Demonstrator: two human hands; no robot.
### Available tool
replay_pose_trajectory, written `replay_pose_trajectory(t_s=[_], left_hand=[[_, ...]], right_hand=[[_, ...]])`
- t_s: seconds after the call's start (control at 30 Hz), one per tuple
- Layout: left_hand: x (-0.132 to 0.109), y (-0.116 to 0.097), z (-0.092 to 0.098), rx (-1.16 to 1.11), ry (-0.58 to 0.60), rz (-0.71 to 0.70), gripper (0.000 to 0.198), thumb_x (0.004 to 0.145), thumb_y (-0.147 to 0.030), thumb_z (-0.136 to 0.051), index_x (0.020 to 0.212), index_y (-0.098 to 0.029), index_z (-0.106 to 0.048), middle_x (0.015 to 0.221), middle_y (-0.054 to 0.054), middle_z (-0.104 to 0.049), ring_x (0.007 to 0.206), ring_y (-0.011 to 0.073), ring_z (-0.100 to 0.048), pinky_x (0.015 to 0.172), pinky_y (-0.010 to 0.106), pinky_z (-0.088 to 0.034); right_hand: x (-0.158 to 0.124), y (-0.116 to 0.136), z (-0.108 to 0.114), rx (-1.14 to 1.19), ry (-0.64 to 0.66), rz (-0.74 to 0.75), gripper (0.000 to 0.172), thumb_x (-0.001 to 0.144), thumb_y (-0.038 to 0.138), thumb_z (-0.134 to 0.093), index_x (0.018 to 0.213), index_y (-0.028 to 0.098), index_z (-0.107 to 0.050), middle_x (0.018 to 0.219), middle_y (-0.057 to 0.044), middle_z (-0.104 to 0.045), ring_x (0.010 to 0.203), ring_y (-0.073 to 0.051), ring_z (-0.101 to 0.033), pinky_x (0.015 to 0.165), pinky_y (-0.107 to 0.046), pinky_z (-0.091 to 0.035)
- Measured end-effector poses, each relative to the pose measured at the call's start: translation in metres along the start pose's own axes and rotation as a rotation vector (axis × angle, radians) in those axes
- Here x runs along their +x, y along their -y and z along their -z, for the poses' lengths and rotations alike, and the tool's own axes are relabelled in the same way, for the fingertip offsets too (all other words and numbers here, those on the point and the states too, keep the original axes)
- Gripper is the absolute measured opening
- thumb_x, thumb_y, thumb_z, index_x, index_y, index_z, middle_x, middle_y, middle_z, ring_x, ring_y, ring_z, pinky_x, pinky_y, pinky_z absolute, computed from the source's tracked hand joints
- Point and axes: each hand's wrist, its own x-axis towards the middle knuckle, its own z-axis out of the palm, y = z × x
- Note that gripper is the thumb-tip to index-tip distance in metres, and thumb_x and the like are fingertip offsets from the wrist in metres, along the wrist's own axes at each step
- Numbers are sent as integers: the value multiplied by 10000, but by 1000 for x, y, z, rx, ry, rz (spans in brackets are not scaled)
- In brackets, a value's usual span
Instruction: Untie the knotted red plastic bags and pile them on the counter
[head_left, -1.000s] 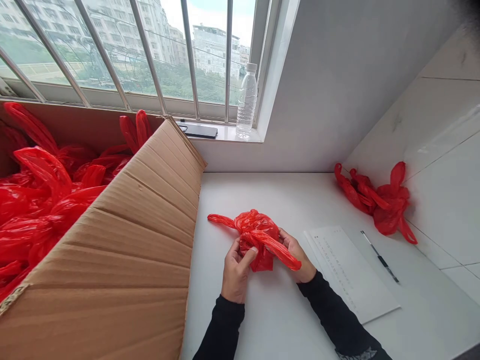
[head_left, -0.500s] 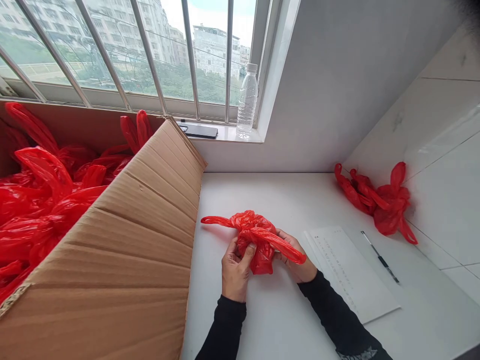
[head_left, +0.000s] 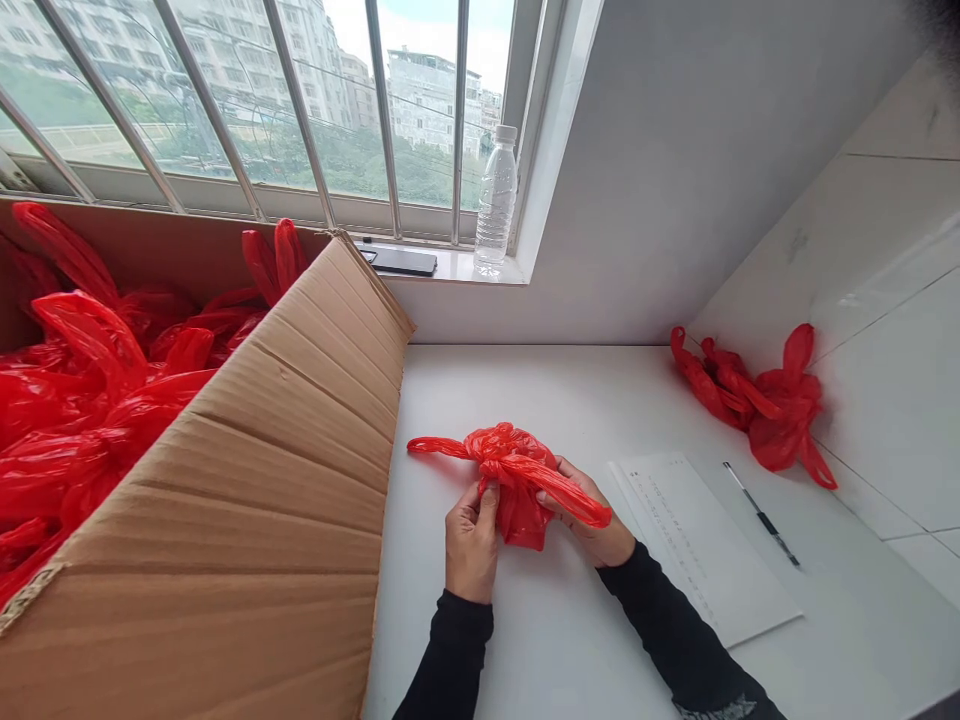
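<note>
A knotted red plastic bag is between my two hands, over the white tabletop. One of its handle loops sticks out to the left, the other slants down to the right. My left hand pinches the bag just below the knot with thumb and fingers. On the opposite side, my right hand grips the bag; the right handle loop lies across part of its fingers. What the bag contains cannot be made out.
A cardboard box full of red plastic bags stands at left. To the right lie written paper sheets, a pen and more red bags. A bottle and a phone rest on the windowsill.
My left thumb has shifted up and left, closer to the knot, uncovering more of the bag's front. The bag has moved very slightly right.
</note>
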Motion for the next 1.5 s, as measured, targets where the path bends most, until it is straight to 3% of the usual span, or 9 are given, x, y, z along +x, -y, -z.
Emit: replay_pose_trajectory(t_s=[0.3,0.57,0.83,1.03,1.3,1.5], left_hand=[[-4,-13,-9,-88,52,30,352,806,-336,-700,1111,-161,-682,1068,96,-713,1003,242,-642,873,324,-495],[-1,-8,-6,19,72,60,307,756,-347,-753,962,-124,-709,887,80,-729,816,198,-641,758,294,-507],[0,-2,0,6,-5,46,380,841,-443,-650,1057,-135,-707,877,66,-740,783,193,-653,671,263,-503],[-6,-16,-9,-2,128,69,436,807,-399,-696,1192,-201,-645,1112,86,-707,958,244,-660,740,304,-555],[-6,-14,-12,23,108,48,455,774,-350,-736,1163,-140,-628,1013,102,-716,754,196,-649,596,304,-584],[-6,-17,-13,16,69,95,471,781,-383,-718,1168,-127,-640,951,102,-732,756,226,-680,588,314,-588]], right_hand=[[0,-3,-1,12,-40,35,383,801,296,-751,1145,245,-592,1103,-64,-685,951,-216,-642,837,-334,-501],[0,0,-2,20,-51,39,398,770,287,-779,1125,242,-603,1132,-51,-679,961,-196,-641,800,-281,-504],[0,-1,-3,-46,32,39,488,778,302,-771,1218,281,-561,1141,-50,-681,1014,-233,-637,881,-357,-503],[-1,1,-2,13,-41,18,497,799,305,-740,1254,269,-544,1206,-80,-656,1084,-301,-619,819,-416,-544],[1,-1,-1,25,-101,44,447,829,314,-718,1242,247,-560,1214,-75,-660,1080,-257,-623,913,-383,-504],[2,-4,0,64,-90,15,480,818,328,-729,1256,256,-547,1203,-78,-664,1042,-259,-637,845,-378,-537]])
